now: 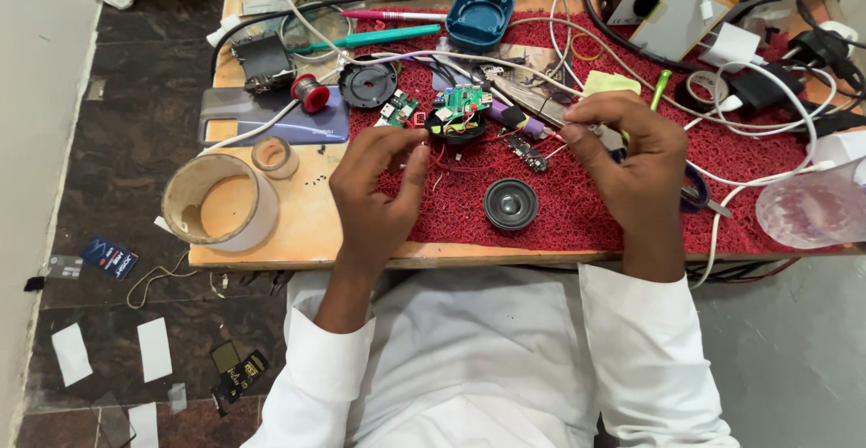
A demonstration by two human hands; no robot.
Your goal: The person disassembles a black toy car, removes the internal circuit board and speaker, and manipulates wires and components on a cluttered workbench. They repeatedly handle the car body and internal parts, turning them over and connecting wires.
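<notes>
Both hands [379, 182] [631, 155] pinch wires; round tub [221, 203] sits hollow

On your surface [298, 231], the speaker [511, 204] lies between your hands, circuit board [463, 101] behind it, cup [219, 201] far left.

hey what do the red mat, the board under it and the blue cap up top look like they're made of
Red mat: seemingly looped vinyl or rubber, matte, with a coarse tangled texture.
Board: probably wood or plywood, tan, smooth, with a pale cut edge.
Blue cap: likely moulded plastic, even colour with a soft sheen.
</notes>
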